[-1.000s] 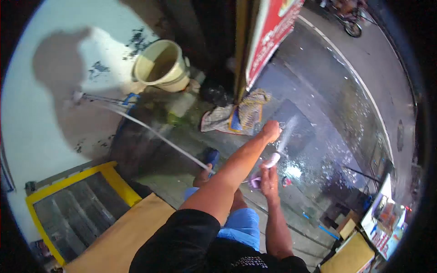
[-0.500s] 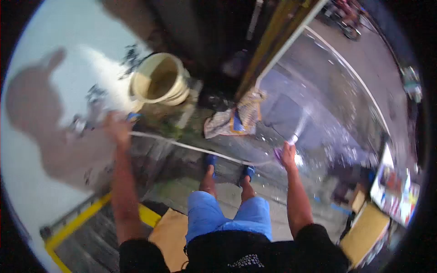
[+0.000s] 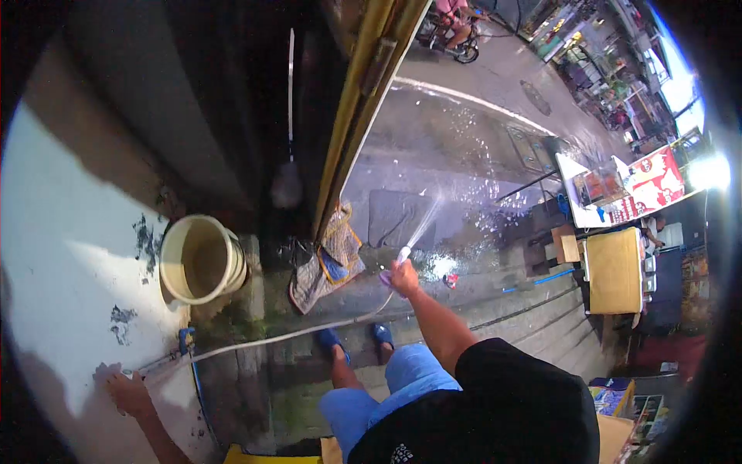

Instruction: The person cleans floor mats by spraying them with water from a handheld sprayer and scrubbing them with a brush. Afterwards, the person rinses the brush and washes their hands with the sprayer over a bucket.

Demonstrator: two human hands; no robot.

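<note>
My right hand [image 3: 405, 280] is closed around a white and purple spray nozzle [image 3: 403, 254], and a fan of water [image 3: 424, 220] leaves its tip toward a dark mat [image 3: 393, 216] on the wet ground. From the nozzle a pale hose [image 3: 286, 334] runs left past my feet to the white wall, near a blue valve [image 3: 185, 340] on a pipe. My left hand [image 3: 130, 393] is at that wall beside the hose's far end, fingers apart, with nothing visible in it. I cannot tell whether it touches the wall.
A cream bucket [image 3: 241, 267] stands by the wall. A patterned cloth [image 3: 331, 263] lies at the foot of a yellowish door frame [image 3: 352, 100]. On the right are a white table [image 3: 573, 193] and a tan board [image 3: 614, 271]. A motorcycle [image 3: 456, 39] with a rider is on the road.
The view has swung right, bringing the street tables into sight. My left hand has moved away from the blue valve, farther along the wall. My right hand still sprays, now toward the mat.
</note>
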